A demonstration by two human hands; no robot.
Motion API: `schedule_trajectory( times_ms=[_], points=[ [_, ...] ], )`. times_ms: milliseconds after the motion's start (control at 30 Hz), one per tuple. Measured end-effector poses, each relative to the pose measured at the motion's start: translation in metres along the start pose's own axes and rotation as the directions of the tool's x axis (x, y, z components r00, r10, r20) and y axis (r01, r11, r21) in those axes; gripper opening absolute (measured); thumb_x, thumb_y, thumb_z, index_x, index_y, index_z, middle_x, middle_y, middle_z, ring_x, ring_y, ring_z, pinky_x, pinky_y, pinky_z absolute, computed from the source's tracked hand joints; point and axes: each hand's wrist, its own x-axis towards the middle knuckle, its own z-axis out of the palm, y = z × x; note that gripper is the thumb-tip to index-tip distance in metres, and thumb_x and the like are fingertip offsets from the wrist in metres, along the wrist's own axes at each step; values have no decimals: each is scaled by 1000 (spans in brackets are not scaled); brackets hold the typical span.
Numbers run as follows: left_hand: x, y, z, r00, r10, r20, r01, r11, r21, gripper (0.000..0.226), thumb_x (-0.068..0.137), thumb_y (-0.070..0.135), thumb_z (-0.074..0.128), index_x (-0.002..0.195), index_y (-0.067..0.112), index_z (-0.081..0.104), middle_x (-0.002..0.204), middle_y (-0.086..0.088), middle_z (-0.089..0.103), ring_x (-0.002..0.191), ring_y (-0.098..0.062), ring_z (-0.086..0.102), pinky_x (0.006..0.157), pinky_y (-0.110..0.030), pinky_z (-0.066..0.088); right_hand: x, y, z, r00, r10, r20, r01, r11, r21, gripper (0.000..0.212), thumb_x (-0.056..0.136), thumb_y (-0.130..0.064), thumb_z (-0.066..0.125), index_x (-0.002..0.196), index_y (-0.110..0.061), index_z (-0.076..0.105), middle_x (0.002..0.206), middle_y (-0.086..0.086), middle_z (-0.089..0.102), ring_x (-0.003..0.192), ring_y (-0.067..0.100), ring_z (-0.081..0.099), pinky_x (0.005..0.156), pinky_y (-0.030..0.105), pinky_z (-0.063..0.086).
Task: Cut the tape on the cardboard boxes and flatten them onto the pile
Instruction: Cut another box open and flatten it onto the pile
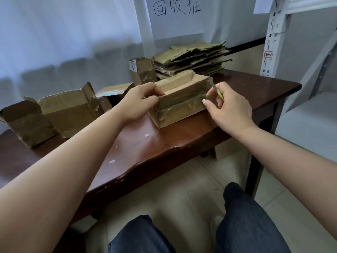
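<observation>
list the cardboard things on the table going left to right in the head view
open box at the table's left end → larger open box → low box lying behind → small upright box → taped box held by both hands; the flattened pile lies behind it.

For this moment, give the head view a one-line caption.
Left hand steadies a taped box on the table while the right hand holds a knife at its corner.
</observation>
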Motion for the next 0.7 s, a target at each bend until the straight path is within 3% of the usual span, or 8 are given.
schedule_trajectory(
  times_ms=[67, 133, 233, 500, 633, 700],
  points=[
    [-3, 1, 2, 1000, 3, -25, -1, 998, 61, 41, 74, 46, 59, 103, 16, 61, 96, 4, 64, 88, -12, 58, 76, -22, 43, 7, -7, 0, 999, -29, -25, 28, 999, -36, 24, 88, -40, 61, 106, -26, 54, 80, -12, 49, 78, 20, 57, 64, 27, 36],
    [-3, 3, 10, 997, 31, -67, -18, 982, 188, 53, 73, 55, 73, 102, 15, 55, 96, 3, 62, 86, -14, 57, 75, -26, 46, 14, -13, 1, 997, -74, -27, 71, 993, -94, 36, 86, -42, 65, 116, -26, 53, 101, -4, 53, 87, 26, 60, 67, 29, 39],
    [0, 5, 21, 982, 71, -175, -17, 956, 293, 44, 77, 48, 74, 99, 16, 52, 98, 2, 62, 92, -19, 58, 80, -37, 48, 23, -17, 5, 991, -134, -2, 131, 971, -199, 45, 85, -42, 67, 123, -26, 50, 115, 3, 48, 90, 27, 59, 65, 29, 39],
    [3, -1, 21, 960, 147, -240, -74, 954, 290, 25, 86, 40, 68, 88, 22, 50, 82, 9, 58, 81, -13, 54, 63, -24, 34, 36, -20, 17, 979, -196, 51, 201, 913, -355, 49, 85, -38, 67, 127, -25, 48, 119, 6, 44, 81, 28, 59, 57, 30, 32],
    [8, -8, 20, 954, 127, -271, -69, 975, 213, 26, 84, 44, 68, 82, 25, 52, 74, 13, 57, 77, -12, 55, 66, -29, 39, 42, -19, 23, 969, -245, 43, 240, 875, -420, 53, 80, -37, 73, 125, -22, 50, 116, 8, 46, 68, 18, 43, 52, 28, 27],
    [10, -10, 19, 956, 106, -275, -59, 983, 176, 26, 83, 46, 68, 80, 26, 53, 70, 15, 55, 74, -11, 52, 66, -29, 38, 46, -18, 26, 958, -278, 66, 277, 846, -457, 58, 72, -35, 80, 121, -17, 53, 109, 13, 50, 62, 19, 44, 47, 23, 22]
  ],
)
